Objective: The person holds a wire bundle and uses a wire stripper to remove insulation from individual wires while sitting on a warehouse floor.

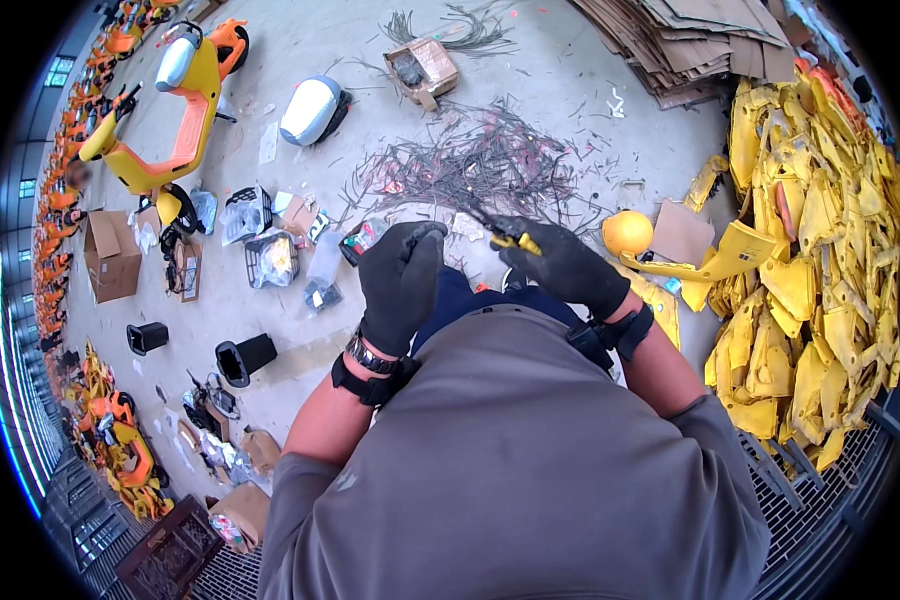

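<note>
My left hand (401, 277), in a black glove, is raised in front of my body with curled fingers around a small dark item that I cannot make out. To its right, my right hand (559, 259), gloved too, grips a hand tool with yellow-and-black handles (521, 241), which looks like pliers or cutters. Its dark jaws point up and to the left, over the floor. Beyond both hands lies a wide heap of cut dark cable pieces (480, 157). The two hands are apart.
Yellow plastic body panels (817, 262) are piled at the right, below stacked flattened cardboard (705, 45). A yellow and orange scooter (187, 135) stands upper left. Black baskets (271, 259) and black plastic housings (246, 358) lie on the left floor. An open cardboard box (436, 66) stands beyond the cables.
</note>
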Tool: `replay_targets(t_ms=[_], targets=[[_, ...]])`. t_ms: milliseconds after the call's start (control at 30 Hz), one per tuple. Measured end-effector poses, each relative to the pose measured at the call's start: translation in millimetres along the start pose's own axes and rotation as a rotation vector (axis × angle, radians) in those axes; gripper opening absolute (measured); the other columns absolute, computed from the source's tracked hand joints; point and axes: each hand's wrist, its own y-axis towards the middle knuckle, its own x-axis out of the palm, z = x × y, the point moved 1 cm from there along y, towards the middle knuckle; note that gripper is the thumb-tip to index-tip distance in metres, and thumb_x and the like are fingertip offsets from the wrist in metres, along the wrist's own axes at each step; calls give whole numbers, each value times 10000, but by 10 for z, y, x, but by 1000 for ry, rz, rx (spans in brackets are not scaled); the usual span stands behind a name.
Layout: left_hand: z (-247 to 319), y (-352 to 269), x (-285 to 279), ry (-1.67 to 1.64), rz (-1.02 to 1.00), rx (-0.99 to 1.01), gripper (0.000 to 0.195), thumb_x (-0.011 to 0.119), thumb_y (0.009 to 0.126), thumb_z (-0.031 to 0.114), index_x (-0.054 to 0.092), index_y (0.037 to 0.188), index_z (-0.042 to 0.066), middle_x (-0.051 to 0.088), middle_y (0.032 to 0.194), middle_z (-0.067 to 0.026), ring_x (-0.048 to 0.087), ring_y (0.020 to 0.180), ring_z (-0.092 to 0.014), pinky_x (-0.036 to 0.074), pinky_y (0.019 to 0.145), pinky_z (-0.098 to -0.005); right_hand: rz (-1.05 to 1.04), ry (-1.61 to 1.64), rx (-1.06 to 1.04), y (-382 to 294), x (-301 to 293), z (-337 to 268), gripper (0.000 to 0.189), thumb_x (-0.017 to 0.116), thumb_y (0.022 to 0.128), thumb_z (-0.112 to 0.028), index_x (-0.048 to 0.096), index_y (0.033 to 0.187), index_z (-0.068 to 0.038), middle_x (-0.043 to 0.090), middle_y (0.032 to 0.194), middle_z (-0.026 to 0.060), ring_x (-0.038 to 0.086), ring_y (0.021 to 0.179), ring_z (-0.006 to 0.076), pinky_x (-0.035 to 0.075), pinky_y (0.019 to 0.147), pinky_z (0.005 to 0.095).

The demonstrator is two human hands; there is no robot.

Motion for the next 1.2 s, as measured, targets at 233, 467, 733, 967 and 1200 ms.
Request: replay_targets(t_ms=[233,467,733,967,1200], targets=[[92,15,122,181,-66,73,144,626,909,75,715,949,-31,621,699,-35,532,633,-77,422,573,-262,65,2,-182,50,75,77,421,641,959,-197,570,1334,-19,672,1163,213,652,1013,378,511,857,414],[120,74,175,231,-114,64,142,650,884,115,667,842,-20,616,611,-116,546,540,-137,438,536,-331,242,-340,-418,106,97,36,507,673,865,-130,564,1355,-64,649,1156,186,636,1022,354,506,882,438],[84,112,160,217,-78,135,125,648,884,84,637,809,-16,601,598,-88,509,536,-98,398,501,-315,306,-600,-392,150,34,-168,637,651,753,-3,537,1378,-51,617,1209,193,585,1096,367,480,930,459],[97,111,122,222,-111,163,105,641,902,60,708,944,-10,629,626,-48,509,557,-57,402,504,-272,296,-640,-394,175,65,-127,620,641,755,-30,545,1368,-47,604,1222,190,577,1115,371,462,961,463],[76,79,118,110,-118,94,131,630,912,57,717,979,-14,649,648,-47,540,576,-61,418,516,-267,305,-686,-464,219,91,-133,586,621,785,-69,546,1365,-39,596,1245,182,569,1140,360,457,965,460]])
